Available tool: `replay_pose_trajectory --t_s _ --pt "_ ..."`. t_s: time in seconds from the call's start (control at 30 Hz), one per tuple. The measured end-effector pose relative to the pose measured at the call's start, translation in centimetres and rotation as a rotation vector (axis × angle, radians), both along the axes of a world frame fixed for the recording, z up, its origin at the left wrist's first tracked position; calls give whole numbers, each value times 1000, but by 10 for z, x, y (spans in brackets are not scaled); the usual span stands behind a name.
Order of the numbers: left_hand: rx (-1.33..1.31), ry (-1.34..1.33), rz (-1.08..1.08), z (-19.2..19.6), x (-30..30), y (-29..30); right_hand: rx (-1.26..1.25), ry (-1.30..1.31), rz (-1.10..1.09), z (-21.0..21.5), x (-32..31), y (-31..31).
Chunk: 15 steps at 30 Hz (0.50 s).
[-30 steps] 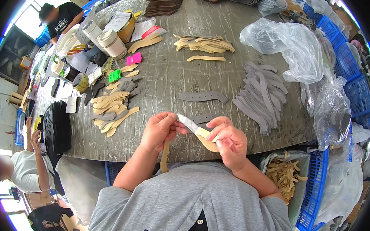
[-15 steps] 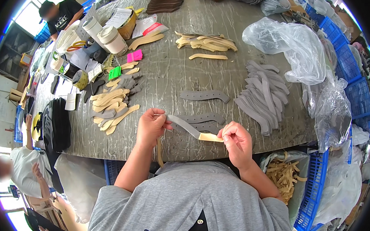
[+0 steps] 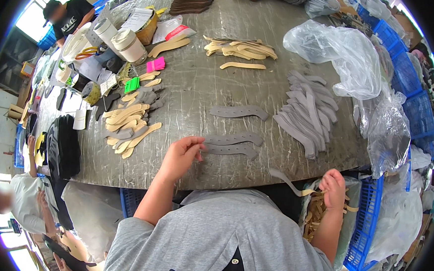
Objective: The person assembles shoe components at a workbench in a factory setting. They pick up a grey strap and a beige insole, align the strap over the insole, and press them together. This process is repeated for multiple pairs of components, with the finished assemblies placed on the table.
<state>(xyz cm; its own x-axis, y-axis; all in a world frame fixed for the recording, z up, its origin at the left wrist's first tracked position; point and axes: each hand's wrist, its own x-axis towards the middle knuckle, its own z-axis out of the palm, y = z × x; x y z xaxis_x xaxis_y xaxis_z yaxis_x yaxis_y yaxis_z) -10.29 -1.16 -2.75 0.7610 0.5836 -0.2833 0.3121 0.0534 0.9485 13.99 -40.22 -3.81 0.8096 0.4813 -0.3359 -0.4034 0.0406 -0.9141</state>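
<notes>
Left hand (image 3: 181, 155) is on the grey metal table (image 3: 200, 80), fingers pinched on the left end of a grey perforated strip (image 3: 231, 150) lying flat near the table's front edge. A second grey strip (image 3: 234, 138) lies just behind it, nearly touching, and a third (image 3: 239, 111) sits further back, apart.

Right hand (image 3: 333, 185) is off the table, down over a blue crate (image 3: 365, 229) at the person's right side, fingers closed on a thin tan strip (image 3: 300, 190) that trails left toward the table edge. The grip looks like a pinch, but the fingertips are turned away, so I can't tell exactly how it is held. Crate holds a tangle of tan offcuts (image 3: 316, 216).

The hands are well apart, each on its own piece.

Around them:
- stack of grey strips (image 3: 305, 113) to the right of the three loose ones
- clear plastic bags (image 3: 341, 53) at the right rear and right edge
- mixed tan and grey pieces (image 3: 128, 122) left of the left hand
- pile of tan strips (image 3: 239, 48) at the back centre, with one lone tan strip (image 3: 242, 66) in front of it
- tape rolls (image 3: 128, 43), pink block (image 3: 155, 64) and green block (image 3: 131, 85) at the left rear

Another person in a black shirt (image 3: 70, 17) is at the far left corner.
</notes>
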Motion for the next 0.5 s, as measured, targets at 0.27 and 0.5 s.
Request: replay_pose_trajectory --t_s 0.27,0.5 --pt "510 -211 -608 30 26 -46 560 358 12 10 -18 -4" --pt "453 -250 -938 49 66 -87 882 352 99 91 -35 92"
